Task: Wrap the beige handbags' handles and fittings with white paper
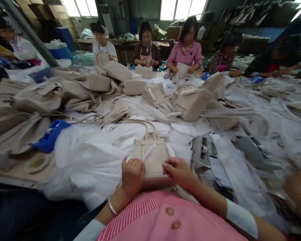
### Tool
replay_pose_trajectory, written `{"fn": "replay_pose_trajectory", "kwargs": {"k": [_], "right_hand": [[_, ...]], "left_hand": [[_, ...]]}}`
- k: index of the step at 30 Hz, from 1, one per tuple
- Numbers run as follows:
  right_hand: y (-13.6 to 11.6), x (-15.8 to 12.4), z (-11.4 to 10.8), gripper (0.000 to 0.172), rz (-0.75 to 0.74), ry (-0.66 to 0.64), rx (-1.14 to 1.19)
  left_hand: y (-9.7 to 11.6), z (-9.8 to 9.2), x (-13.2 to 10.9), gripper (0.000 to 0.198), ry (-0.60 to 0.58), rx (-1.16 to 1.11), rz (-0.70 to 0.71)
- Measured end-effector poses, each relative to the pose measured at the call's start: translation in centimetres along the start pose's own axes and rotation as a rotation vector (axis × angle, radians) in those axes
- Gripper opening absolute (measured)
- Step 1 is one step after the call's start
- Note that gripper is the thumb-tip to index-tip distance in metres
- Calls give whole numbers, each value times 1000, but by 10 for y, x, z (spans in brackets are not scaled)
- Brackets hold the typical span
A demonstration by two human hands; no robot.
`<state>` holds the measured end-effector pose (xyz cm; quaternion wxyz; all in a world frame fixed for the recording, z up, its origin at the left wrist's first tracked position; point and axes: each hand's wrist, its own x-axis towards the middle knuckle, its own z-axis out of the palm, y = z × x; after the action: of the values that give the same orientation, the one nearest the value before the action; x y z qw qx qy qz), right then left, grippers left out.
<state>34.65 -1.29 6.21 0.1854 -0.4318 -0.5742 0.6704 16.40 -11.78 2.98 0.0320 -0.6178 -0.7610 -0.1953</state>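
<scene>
A small beige handbag (154, 160) stands upright against my body at the near edge of the table, its thin strap looping up behind it. My left hand (132, 175) is closed on the bag's left side, with a white paper-wrapped strip (148, 152) rising from its fingers. My right hand (177, 171) is closed on the bag's right side, fingers curled over the front. A second white wrapped piece (170, 149) sticks up at the bag's right top corner.
White tissue and plastic sheets (90, 157) cover the table around the bag. Piles of beige bags (193, 102) lie across the middle and left. A tape roll (37, 163) and a blue item (50, 135) sit at the left. Several people work at the far side.
</scene>
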Motion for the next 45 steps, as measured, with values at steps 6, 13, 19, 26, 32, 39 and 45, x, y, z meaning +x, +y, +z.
{"fn": "replay_pose_trajectory", "kwargs": {"k": [6, 13, 19, 26, 32, 39, 45], "right_hand": [[-10, 38, 77, 18, 94, 5, -128], [8, 43, 76, 18, 166, 35, -219], [7, 42, 75, 18, 121, 27, -221], [5, 38, 77, 14, -132, 52, -357], [6, 41, 83, 11, -237, 119, -462], [14, 56, 84, 7, -106, 196, -352], [16, 58, 80, 19, 35, 125, -244]], "left_hand": [[1, -3, -3, 17, -6, 28, 70], [-7, 7, -10, 24, 113, 18, 96], [-11, 7, -10, 29, -14, -58, 84], [-12, 8, -1, 24, -77, -210, -183], [-16, 0, 4, 26, -72, -450, -303], [-28, 8, 7, 37, -175, -829, -487], [-36, 4, 3, 42, -219, -969, -544]]}}
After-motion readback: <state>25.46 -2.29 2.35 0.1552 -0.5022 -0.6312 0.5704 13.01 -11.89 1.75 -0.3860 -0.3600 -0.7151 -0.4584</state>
